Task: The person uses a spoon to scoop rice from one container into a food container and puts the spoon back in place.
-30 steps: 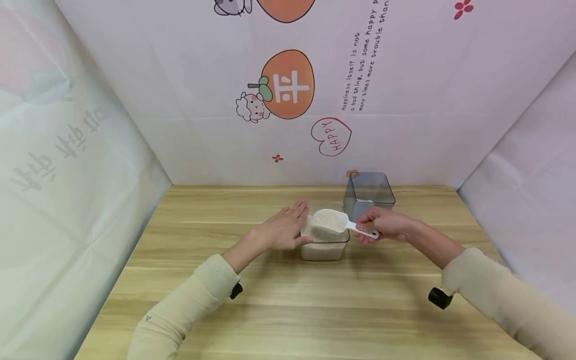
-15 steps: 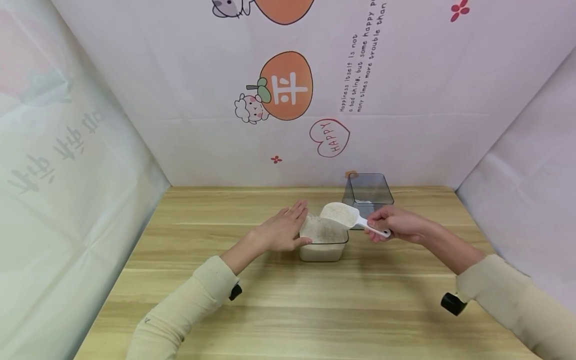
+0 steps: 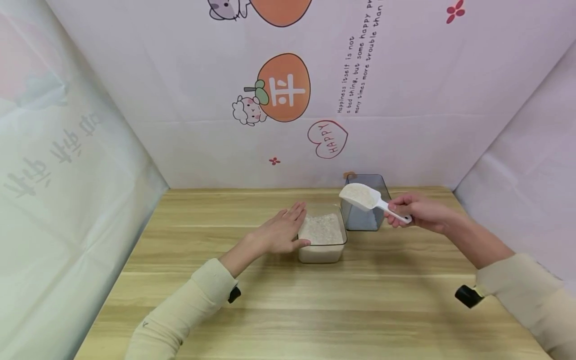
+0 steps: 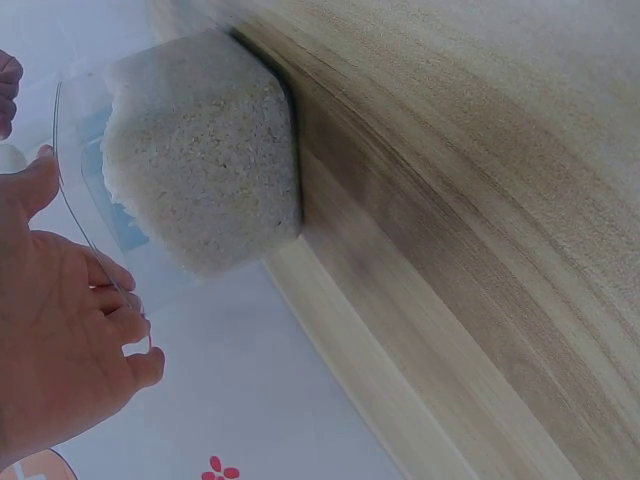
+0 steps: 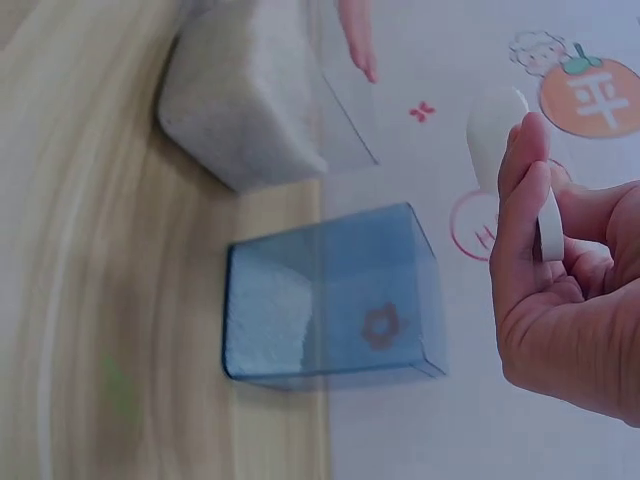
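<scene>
My right hand (image 3: 420, 213) grips the handle of a white scoop (image 3: 375, 196) heaped with rice (image 3: 358, 195). The scoop is above the blue-tinted clear square container (image 3: 362, 220), whose bottom holds a layer of pale grains (image 5: 268, 315). In front and to the left stands a clear square container (image 3: 320, 254), well filled with rice (image 4: 205, 150). My left hand (image 3: 281, 232) rests on this container's left side, its fingers mostly straight along the rim and the thumb at the front corner. In the right wrist view only the scoop's white back shows past the fingers.
Both containers stand on a wood-grain table (image 3: 270, 310), the blue one closer to the back wall. A printed white cloth wall (image 3: 202, 150) rises behind the table. More white cloth hangs at the left (image 3: 90, 200) and right (image 3: 517, 175).
My right hand has lifted the rice-filled scoop from the clear container and carried it right and back, above the blue container. The left hand has stayed on the clear container.
</scene>
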{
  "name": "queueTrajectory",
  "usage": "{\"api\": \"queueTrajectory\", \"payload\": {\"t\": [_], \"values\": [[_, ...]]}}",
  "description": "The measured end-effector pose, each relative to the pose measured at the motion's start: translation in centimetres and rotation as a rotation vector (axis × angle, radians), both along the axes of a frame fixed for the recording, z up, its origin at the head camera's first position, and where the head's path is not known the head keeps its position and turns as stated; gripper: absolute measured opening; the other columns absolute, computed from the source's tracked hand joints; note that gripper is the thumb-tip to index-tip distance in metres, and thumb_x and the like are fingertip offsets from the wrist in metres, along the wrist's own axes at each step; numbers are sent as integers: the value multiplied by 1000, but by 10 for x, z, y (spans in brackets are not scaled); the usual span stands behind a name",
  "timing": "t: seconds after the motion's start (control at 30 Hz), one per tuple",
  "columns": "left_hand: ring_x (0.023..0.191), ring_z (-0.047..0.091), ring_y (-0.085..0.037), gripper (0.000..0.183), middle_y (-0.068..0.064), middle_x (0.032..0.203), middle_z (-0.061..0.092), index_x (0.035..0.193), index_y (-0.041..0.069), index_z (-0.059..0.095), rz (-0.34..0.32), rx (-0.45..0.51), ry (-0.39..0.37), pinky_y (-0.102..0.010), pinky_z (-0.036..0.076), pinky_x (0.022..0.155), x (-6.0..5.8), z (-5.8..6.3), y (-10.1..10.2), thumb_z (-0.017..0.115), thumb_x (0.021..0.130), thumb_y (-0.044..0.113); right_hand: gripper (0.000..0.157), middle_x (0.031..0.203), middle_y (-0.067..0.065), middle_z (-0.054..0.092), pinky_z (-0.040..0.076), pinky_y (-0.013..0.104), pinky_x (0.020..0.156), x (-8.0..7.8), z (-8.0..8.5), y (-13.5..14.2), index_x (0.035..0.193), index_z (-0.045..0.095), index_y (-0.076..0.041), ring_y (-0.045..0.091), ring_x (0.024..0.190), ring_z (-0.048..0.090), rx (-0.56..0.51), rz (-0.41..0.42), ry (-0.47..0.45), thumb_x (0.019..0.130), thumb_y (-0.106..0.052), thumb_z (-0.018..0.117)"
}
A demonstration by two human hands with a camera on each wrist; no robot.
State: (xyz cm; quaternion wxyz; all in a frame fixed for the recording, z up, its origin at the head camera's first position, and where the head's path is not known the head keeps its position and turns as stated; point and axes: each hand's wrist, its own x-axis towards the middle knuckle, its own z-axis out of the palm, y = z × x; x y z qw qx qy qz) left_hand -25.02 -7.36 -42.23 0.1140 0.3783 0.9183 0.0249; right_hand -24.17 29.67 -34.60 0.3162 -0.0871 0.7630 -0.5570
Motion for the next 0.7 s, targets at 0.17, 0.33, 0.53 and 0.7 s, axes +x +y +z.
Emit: {"api": "queueTrajectory", "payload": {"t": [0.17,0.33,0.53,0.7], "values": [[157,-4,-24,89,-12,168,-7,159,0,9,3,2,-2,-47,14,127,0,0,0,36,101,62,26,89,-3,71,58,22,73,-4,5,16,101,67,-13,4,77,67,8,-45,14,107,-11,42],[157,-4,-25,89,-12,168,-8,159,0,7,6,1,-3,-46,13,127,0,0,0,37,102,61,27,90,-2,71,59,21,73,-10,8,26,101,68,-13,4,77,68,32,-75,29,107,-12,42],[157,-3,-25,89,-13,168,-6,159,0,9,3,3,3,-47,14,127,0,-1,0,37,101,62,27,89,-1,72,59,21,73,-17,8,33,118,64,0,5,77,69,91,-131,29,107,-12,42],[157,-3,-25,90,-13,169,-5,159,0,10,2,2,8,-47,15,127,0,-2,0,35,101,63,43,89,-3,71,59,20,75,-25,5,34,139,39,19,3,79,69,136,-158,31,107,-9,39]]}}
